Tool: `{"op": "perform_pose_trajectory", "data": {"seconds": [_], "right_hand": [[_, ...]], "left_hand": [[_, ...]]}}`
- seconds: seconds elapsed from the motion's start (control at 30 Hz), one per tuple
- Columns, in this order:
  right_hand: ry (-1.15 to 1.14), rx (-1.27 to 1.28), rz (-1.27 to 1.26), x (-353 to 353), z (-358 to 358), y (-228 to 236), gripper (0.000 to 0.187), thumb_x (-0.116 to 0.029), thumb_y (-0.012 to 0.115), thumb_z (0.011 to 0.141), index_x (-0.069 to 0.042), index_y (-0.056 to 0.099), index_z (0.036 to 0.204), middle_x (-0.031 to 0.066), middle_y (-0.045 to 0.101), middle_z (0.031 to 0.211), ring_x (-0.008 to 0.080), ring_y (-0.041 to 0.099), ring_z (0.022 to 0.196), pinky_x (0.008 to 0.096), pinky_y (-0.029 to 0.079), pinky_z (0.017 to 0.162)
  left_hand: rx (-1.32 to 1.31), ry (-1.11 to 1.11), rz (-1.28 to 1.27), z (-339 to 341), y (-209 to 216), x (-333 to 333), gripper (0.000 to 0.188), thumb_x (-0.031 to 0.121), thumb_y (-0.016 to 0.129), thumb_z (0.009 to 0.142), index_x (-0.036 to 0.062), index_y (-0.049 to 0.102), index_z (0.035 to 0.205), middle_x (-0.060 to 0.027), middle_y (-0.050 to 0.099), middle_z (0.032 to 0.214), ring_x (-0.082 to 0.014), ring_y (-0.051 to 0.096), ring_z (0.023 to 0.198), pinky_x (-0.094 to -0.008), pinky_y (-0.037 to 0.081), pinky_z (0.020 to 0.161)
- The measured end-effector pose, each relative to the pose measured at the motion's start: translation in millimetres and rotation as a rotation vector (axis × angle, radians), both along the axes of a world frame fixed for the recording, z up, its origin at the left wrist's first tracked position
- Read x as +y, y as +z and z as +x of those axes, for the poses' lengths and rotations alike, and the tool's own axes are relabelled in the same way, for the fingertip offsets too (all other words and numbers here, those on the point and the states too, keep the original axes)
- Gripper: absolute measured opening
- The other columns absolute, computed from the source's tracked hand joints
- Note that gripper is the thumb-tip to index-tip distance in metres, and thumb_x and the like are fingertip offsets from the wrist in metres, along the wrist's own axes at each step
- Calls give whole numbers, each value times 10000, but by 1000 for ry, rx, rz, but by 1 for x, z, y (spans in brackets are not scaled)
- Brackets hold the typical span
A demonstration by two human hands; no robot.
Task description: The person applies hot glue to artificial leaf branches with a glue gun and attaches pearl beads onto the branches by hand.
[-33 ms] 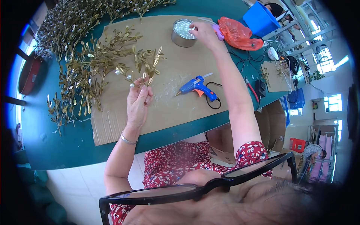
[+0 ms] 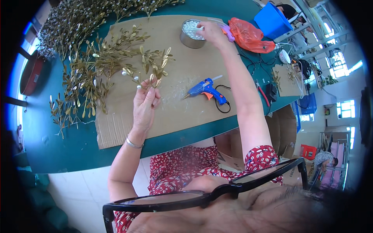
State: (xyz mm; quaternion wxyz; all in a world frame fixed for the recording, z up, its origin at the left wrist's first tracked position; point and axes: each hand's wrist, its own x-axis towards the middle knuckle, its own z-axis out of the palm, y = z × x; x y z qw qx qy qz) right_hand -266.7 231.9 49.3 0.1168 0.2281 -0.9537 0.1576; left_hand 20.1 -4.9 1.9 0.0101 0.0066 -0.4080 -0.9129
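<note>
My left hand pinches the stem of an artificial sprig with gold leaves. White pearl beads sit beside the fingers on thin gold stems. At the far side of the cardboard, my right hand reaches over the right rim of a round metal tin full of white pearl beads. Its fingers are curled, with the tips down at the beads; whether a bead is between them is too small to tell. A blue hot glue gun lies between my arms, its nozzle pointing left.
Cardboard covers part of the green table. Gold sprigs lie at left, with a heap of beaded sprigs behind. A red plastic bag, blue bin, cables and red-handled pliers are at right.
</note>
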Motion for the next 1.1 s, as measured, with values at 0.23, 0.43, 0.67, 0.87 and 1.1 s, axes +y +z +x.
{"op": "perform_pose_trajectory", "data": {"seconds": [0.23,0.43,0.67,0.87,1.1], "right_hand": [[35,-128,181,-20,-33,-4,147,-149,612,745,-39,654,833,183,661,847,340,635,829,425,494,744],[-18,34,-29,-16,-6,7,124,-87,585,716,-8,638,796,123,647,742,238,608,679,334,472,620],[273,-898,-1444,-28,161,32,145,-62,595,814,-12,625,947,50,568,768,117,501,671,236,405,586],[449,-1262,-1870,-40,230,5,140,-43,610,856,22,623,978,103,616,850,138,542,712,260,439,621],[381,-1320,-1898,-48,247,-9,113,-82,642,845,-19,623,938,63,543,802,122,465,718,219,393,600]], "left_hand": [[-43,19,-5,-5,0,1,275,111,443,977,47,440,1245,-4,469,803,-63,344,651,-194,283,573],[-43,0,25,-3,1,1,283,120,449,976,38,436,1247,-7,467,804,-63,342,648,-195,285,574],[-49,-23,9,5,5,2,283,129,445,979,44,423,1247,-4,467,809,-61,337,650,-194,293,587],[-35,-78,-3,8,5,10,308,132,450,977,39,403,1267,-8,471,810,-64,333,647,-196,295,591],[-26,-92,23,8,2,11,321,125,454,974,24,397,1273,-12,466,803,-68,337,648,-203,297,592]]}}
